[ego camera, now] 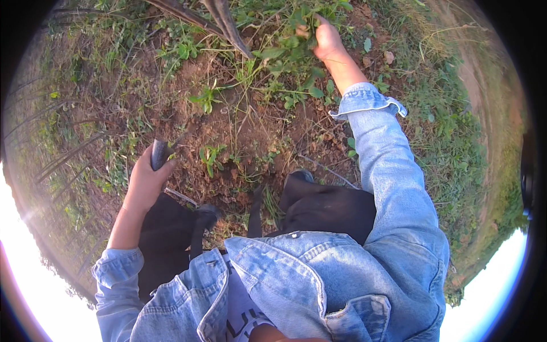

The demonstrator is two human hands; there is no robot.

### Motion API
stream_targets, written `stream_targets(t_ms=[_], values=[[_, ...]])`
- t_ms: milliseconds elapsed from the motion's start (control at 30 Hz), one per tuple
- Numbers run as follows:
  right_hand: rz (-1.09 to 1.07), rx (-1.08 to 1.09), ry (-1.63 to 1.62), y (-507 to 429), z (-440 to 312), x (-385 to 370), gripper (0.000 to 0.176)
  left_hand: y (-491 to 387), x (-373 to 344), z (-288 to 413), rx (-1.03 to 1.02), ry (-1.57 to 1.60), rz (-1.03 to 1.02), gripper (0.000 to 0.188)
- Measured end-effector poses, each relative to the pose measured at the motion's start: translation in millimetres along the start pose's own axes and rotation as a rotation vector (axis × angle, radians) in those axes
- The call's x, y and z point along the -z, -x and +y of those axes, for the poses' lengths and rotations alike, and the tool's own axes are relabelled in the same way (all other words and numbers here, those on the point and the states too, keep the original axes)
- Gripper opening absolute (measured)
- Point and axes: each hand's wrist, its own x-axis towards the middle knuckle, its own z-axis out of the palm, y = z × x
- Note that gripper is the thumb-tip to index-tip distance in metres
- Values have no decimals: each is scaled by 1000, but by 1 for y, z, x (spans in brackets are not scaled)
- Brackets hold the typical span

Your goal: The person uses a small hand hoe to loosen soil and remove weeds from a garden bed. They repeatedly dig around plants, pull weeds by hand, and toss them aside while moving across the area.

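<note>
My left hand (147,179) is closed around a dark, rounded tool handle (159,154) low on the left; what the handle belongs to cannot be made out. Stretched out at the top, my right hand (327,40) grips a bunch of leafy green weeds (295,47) close to the ground. Leaves hide part of its fingers. Just left of that bunch, a brown woody stem (222,23) slants down to the soil. Small green plants (207,98) and thin stalks grow from the reddish earth between my hands.
My shoes (301,174) and dark trousers (329,205) are below, with dark straps hanging between the legs. A thin pale twig or cord (329,170) lies near the right knee. Grass (448,141) grows at the right, beside a bare dirt track (487,98).
</note>
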Motion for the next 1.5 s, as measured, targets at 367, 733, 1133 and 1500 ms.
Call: stream_targets(t_ms=[367,733,1133,1500], values=[[-112,343,1093,13,-68,-29,52,10,10,-6,69,-96,8,38],[31,248,1951,-85,21,-4,96,8,13,-5,87,-128,-45,33],[-71,333,2004,-91,33,-5,39,4,12,-3,91,-126,-45,32],[-47,823,1314,-109,49,31,24,12,10,-4,120,-132,-38,31]])
